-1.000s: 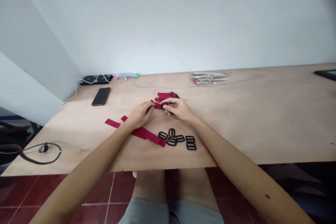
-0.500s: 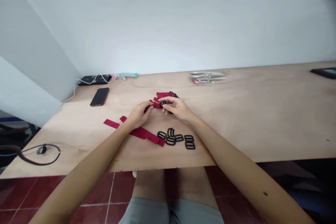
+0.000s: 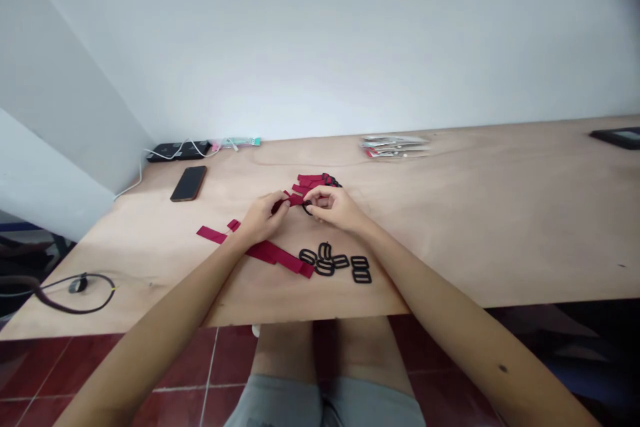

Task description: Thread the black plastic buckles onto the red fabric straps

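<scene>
My left hand (image 3: 265, 217) pinches a short red strap (image 3: 296, 199) between thumb and fingers. At the strap's right end, my right hand (image 3: 334, 207) grips a black slider buckle (image 3: 307, 207), partly hidden by the fingers. Just behind both hands lies a pile of red straps (image 3: 310, 180) with black buckles (image 3: 330, 179) at its right side. Longer red strips (image 3: 275, 256) lie partly under my left forearm. Several loose black buckles (image 3: 325, 268) rest nearer the table edge, with two more (image 3: 361, 269) to their right.
A phone (image 3: 189, 183) and black boxes with a white cable (image 3: 179, 151) are at the back left. Flat packets (image 3: 395, 147) lie by the wall. A cable loop (image 3: 79, 285) is at the left edge, a dark framed object (image 3: 620, 138) at far right.
The black buckle in my right hand has tilted and moved slightly down and left, with less of it showing. My left hand has shifted slightly left.
</scene>
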### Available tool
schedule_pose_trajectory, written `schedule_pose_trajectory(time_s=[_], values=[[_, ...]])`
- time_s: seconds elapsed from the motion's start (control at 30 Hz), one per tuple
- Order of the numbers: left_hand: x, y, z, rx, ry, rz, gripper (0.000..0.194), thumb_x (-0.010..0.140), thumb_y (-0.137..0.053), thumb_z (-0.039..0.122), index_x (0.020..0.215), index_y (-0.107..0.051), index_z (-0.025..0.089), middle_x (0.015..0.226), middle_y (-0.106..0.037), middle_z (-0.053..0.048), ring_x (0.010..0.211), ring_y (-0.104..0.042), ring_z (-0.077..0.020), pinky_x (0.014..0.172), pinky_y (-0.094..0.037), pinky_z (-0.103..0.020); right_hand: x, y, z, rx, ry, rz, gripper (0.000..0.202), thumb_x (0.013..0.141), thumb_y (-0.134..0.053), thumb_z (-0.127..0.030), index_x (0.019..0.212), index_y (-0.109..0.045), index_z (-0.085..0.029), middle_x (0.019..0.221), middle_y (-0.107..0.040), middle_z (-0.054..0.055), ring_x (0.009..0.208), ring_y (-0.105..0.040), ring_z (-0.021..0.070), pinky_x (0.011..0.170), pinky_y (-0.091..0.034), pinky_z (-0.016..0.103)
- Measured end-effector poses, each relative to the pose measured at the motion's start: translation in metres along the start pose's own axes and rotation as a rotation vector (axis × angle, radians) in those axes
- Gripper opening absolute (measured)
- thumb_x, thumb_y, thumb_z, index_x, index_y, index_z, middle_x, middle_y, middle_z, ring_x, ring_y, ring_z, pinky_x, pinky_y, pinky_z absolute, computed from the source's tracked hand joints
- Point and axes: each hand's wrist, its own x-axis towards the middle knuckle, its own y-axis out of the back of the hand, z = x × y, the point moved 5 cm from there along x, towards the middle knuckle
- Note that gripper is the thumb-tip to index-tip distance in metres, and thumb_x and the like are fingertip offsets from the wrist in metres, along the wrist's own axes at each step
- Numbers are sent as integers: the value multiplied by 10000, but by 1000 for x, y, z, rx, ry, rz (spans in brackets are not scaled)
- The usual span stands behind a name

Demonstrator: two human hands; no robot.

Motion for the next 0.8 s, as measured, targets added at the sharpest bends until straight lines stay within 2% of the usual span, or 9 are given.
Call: schedule_pose_trajectory(time_s=[0.23, 0.5, 0.7, 0.8], values=[[0, -4, 8, -37, 54, -30, 235, 1012, -565, 306, 908, -723, 166, 779, -707, -18, 659, -582, -146, 666, -430, -279, 3, -3, -1, -29, 126, 99, 253, 824, -795, -349, 999, -730, -179, 757, -577, -20, 670, -564, 137, 628, -509, 276], [1, -6, 14, -62, 87, -22, 250, 995, -569, 310, 862, -717, 159, 738, -686, -14, 650, -566, -145, 648, -407, -280, 2, -9, -3, 59, 179, 77, 237, 828, -797, -295, 1030, -721, -198, 917, -698, 32, 789, -663, 172, 767, -594, 323], [1, -7, 14, -51, 115, 7, 238, 963, -583, 285, 794, -691, 157, 681, -654, -1, 611, -535, -134, 624, -391, -276, 1, -12, -2, 107, 159, 60, 274, 814, -809, -275, 1058, -708, -202, 971, -711, 44, 875, -702, 193, 809, -611, 327], [1, -8, 12, -46, 122, 27, 228, 944, -593, 272, 766, -677, 159, 662, -641, 7, 601, -522, -127, 624, -390, -271, -1, -14, -4, 74, 165, 60, 286, 800, -813, -239, 1062, -706, -203, 924, -690, 27, 843, -683, 179, 793, -601, 315]])
